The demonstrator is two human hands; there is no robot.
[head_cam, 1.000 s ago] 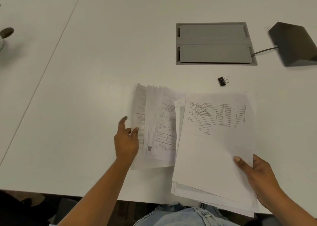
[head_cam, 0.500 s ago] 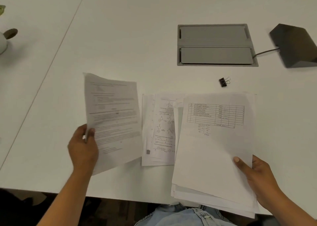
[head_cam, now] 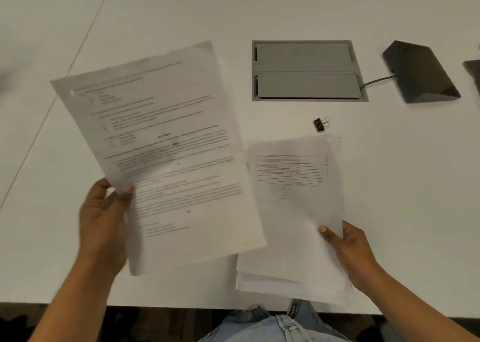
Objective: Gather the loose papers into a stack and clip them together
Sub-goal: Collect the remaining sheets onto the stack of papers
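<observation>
From the head view, the left hand (head_cam: 104, 222) pinches a printed sheet (head_cam: 166, 154) at its lower left edge, thumb on top and fingers underneath, and holds it lifted and tilted; its right edge overlaps the left edge of the stack of papers (head_cam: 293, 211). Whether it is one sheet or a few I cannot tell, since the page is blurred. The right hand (head_cam: 348, 250) pinches the stack at its lower right corner, thumb on the top page, which bears a printed table. The stack's near end hangs past the edge of the white table (head_cam: 389, 185), over the person's lap. Beyond the right hand, just past the stack's far edge and apart from it, lies a small black binder clip (head_cam: 321, 125).

The paper should be light and limp: held by one edge it will droop and swing, so a grip nearer the middle of a long side would steady it. The stack's sheets look slightly fanned and will likely slide on each other; squaring the edges on the table before clipping seems wise. The clip is best taken by its wire handles.
</observation>
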